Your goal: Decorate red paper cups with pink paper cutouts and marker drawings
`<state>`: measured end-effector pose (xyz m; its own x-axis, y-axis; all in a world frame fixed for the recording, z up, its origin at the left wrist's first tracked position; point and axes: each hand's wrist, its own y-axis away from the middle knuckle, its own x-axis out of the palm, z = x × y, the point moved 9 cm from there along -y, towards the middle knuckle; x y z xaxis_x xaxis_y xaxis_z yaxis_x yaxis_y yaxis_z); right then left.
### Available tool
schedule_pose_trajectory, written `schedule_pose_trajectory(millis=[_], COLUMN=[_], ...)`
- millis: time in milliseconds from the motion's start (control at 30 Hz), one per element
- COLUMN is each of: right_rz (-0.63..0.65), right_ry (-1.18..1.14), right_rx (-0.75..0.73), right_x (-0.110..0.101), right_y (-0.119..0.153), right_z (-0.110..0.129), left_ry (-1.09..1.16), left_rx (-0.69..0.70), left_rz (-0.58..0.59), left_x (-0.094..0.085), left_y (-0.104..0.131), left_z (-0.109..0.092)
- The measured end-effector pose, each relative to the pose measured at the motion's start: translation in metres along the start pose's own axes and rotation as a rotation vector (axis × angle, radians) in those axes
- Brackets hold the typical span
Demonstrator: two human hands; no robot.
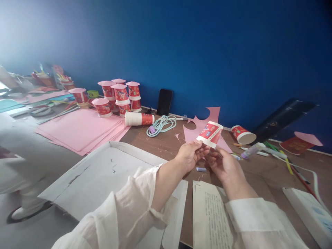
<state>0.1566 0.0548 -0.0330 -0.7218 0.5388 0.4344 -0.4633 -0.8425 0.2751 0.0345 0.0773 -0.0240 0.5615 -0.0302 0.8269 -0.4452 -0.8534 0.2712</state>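
A blue wall [207, 52] bounds the far edge of the brown tabletop [155, 141]. The white tray [95, 176] spreads across the near left, its raised right rim passing beneath the left forearm. Both forearms angle inward; the left hand [190, 155] and right hand [225, 162] nearly meet, fingertips pinching the lower edge of a tilted red cup [210, 134], held up before cut pink paper [214, 114]. Printed pages [210, 211] lie by the right forearm, a narrow tabletop strip separating them from the tray. Below the hands rests a small pale-purple piece [201, 169].
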Motion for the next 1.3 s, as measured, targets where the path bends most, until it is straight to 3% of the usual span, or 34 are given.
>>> schedule_pose_trajectory(millis=[467, 633, 733, 833, 900, 1000, 1100, 1300], right_rz=[-0.035, -0.100, -0.219, -0.267, -0.193, -0.029, 0.030, -0.005], right_ry=[-0.032, 0.049, 0.226, 0.631, 0.816, 0.936, 0.989, 1.050], right_rx=[-0.034, -0.115, -0.348, -0.807, -1.059, -1.311, -1.409, -1.418], right_x=[-0.007, -0.011, -0.022, -0.009, 0.012, 0.039, 0.050, 0.051], right_y=[-0.007, -0.004, 0.005, 0.035, 0.059, 0.088, 0.099, 0.098], right_z=[-0.003, 0.005, 0.029, 0.067, 0.076, 0.075, 0.073, 0.073], left_ry=[-0.198, -0.243, -0.230, -0.188, -0.164, -0.149, -0.160, -0.182], left_rx=[0.030, 0.025, 0.027, 0.055, 0.068, 0.093, 0.101, 0.117], left_rz=[0.116, 0.040, -0.025, -0.046, -0.044, -0.036, -0.020, 0.009], left_x=[0.007, 0.003, -0.002, -0.003, -0.003, -0.003, -0.003, -0.005], left_y=[-0.002, 0.000, 0.000, -0.001, -0.002, -0.004, -0.006, -0.010], left_z=[0.008, 0.005, 0.001, -0.003, -0.004, -0.005, -0.005, -0.003])
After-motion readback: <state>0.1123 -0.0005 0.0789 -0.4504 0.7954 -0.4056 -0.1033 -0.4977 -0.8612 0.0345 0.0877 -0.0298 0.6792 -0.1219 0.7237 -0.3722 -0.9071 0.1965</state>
